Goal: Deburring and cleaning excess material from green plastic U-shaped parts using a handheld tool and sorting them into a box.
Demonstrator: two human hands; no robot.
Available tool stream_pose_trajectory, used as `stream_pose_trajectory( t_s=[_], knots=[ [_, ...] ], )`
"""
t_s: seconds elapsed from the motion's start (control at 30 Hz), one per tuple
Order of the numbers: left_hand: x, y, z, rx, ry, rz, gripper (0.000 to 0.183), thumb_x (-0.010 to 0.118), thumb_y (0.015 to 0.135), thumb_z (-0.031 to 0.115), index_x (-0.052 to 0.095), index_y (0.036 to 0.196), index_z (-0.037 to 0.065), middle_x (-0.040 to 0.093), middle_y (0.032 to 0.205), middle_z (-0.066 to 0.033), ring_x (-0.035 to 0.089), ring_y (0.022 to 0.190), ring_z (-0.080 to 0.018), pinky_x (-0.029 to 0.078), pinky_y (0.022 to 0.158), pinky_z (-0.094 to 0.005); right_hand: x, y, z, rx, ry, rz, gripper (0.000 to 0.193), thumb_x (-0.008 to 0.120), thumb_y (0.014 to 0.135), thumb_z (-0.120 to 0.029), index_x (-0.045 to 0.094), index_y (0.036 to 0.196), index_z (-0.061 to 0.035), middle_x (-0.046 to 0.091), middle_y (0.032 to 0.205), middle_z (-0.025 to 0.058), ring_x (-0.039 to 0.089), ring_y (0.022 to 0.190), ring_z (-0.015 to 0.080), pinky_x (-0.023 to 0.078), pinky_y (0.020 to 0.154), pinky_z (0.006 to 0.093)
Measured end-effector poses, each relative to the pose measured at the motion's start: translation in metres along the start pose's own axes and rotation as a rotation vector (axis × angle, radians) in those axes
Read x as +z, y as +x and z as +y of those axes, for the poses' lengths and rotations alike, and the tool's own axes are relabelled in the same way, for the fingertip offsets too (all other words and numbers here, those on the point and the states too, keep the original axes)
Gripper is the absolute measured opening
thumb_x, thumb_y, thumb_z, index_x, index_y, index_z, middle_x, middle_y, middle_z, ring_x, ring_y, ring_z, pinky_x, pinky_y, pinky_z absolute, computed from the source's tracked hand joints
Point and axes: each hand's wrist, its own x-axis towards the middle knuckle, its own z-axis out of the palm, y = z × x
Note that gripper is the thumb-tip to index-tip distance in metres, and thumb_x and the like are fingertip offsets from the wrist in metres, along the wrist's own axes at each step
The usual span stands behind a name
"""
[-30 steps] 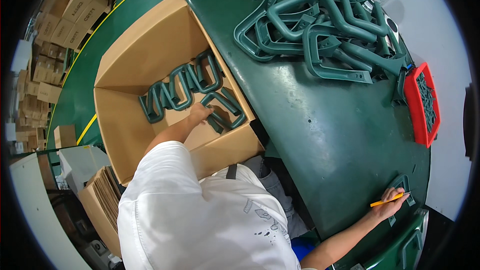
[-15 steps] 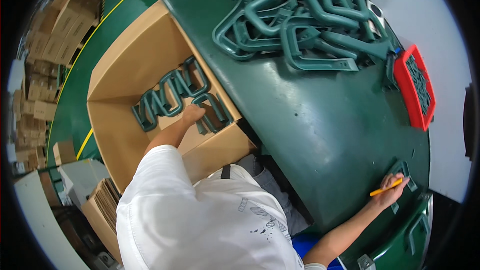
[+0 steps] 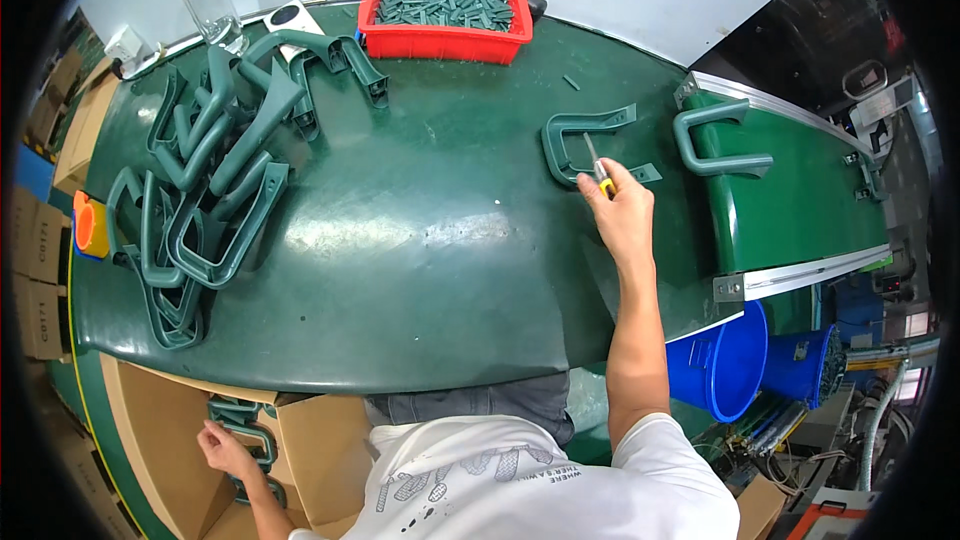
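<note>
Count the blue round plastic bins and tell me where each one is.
2. One blue round plastic bin is right of the green worktable, below the green conveyor in the picture; the other blue bin is just right of it. More may be hidden underneath.

1. We see one muted green on the handles [image 3: 262,120];
2. we find the tabletop [image 3: 450,310] a deeper green, with whitish patches of sheen and small dark specks;
3. we note a bright red tray [image 3: 440,43], its small pieces [image 3: 440,6] dark green;
4. we see yellow on the knife [image 3: 604,181], its blade [image 3: 590,146] grey;
5. we make out a white shirt [image 3: 640,500] with a hatched grey-and-black print [image 3: 438,491];
6. we see dark grey trousers [image 3: 480,402], a brown carton [image 3: 150,430] and vivid blue bins [image 3: 696,365];
7. we note a bright green belt [image 3: 770,225] with silver rails [image 3: 820,271].
</note>
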Motion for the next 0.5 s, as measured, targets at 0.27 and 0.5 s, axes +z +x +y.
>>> stream_pose_trajectory(
  t_s=[0.27,0.5],
  knots=[
    [0.029,-0.04,0.197,0.549,-0.632,-0.205,0.01,0.055,0.09,0.003,0.056,0.081,-0.002,0.059,0.074,-0.0065,0.052,0.062,-0.0111,0.045,0.058,-0.0253,0.032,0.0,0.016,-0.191,-0.215,-0.178,0.034,0.068,0.078,-0.029,0.06,0.107,-0.011,0.066,0.078,0.0164,0.062,0.076,0.0381,0.048,0.066,0.0452],
    [0.126,-0.065,0.353,-0.131,-0.719,-1.382,0.036,0.054,0.091,0.035,0.056,0.103,0.001,0.06,0.069,-0.0053,0.054,0.052,-0.0123,0.035,0.041,-0.0205,0.02,-0.038,-0.008,-0.57,0.224,-0.626,0.04,0.073,0.074,-0.017,0.062,0.112,-0.0101,0.063,0.08,0.0141,0.061,0.07,0.0318,0.049,0.067,0.0343]
  ],
)
